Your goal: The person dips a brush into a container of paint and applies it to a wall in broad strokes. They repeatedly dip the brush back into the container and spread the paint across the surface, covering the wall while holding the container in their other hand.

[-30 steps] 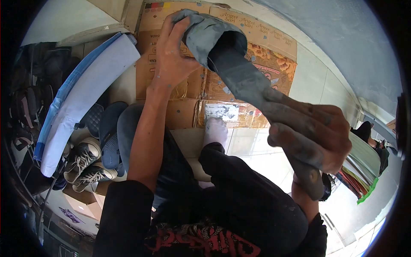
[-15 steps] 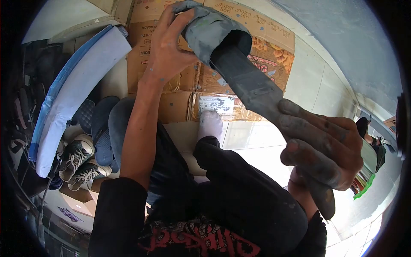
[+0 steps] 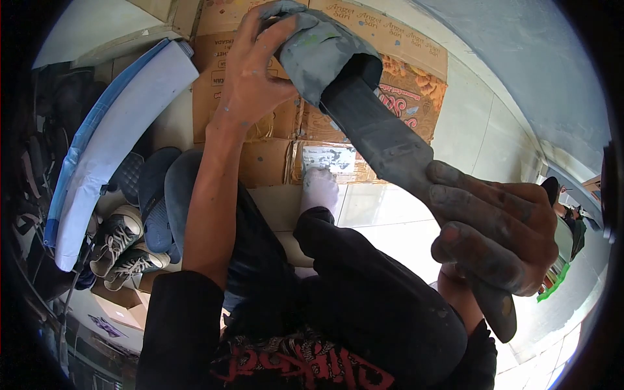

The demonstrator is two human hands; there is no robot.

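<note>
Up at the top, my left hand point(image 3: 253, 68) is wrapped around a grey-smeared, hollow container point(image 3: 322, 55), tilted so its dark mouth faces toward the lower right. My right hand point(image 3: 497, 224) grips the handle of a wide, flat paintbrush point(image 3: 383, 140) coated in grey. The brush's far end reaches into the container's mouth, so its tip is hidden. Below my right fingers the handle's rounded end sticks out. Grey stains cover the fingers of both hands.
Flattened cardboard point(image 3: 260, 156) with grey spots lies on the tiled floor under the container. To the left are a rolled white-and-blue sheet point(image 3: 123, 149), sneakers point(image 3: 123, 237) and a dark sandal point(image 3: 156, 221). A wall point(image 3: 546, 78) rises at the upper right.
My right hand has shifted slightly right and down, drawing the paintbrush a little out of the container. My left hand and the container have barely moved.
</note>
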